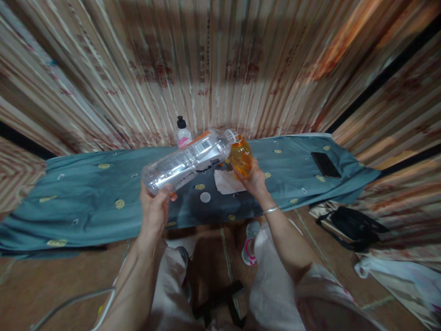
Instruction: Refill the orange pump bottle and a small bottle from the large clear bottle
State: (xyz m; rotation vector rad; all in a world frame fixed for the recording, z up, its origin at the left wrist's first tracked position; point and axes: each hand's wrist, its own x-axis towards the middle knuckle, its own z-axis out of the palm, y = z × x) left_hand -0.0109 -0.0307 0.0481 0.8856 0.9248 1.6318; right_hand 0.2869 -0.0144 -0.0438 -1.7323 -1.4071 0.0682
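Observation:
My left hand (156,209) is closed around the base of a large clear plastic bottle (188,161) with a printed label. The bottle is tilted, nearly lying on its side, its neck pointing right. At its mouth is a small orange see-through bottle (241,156), gripped from below by my right hand (255,181). The two mouths meet or nearly meet; I cannot tell whether they touch. Beneath them, a white cloth or tissue (229,182) lies on the table. A round white cap (205,197) rests to its left.
A blue-green cloth with yellow pineapples covers the long narrow table (93,197). Behind the clear bottle stands a small bottle with a black top (182,131). A dark phone (325,164) lies at the right. Striped curtains (206,69) hang behind; a black bag (351,225) is on the floor.

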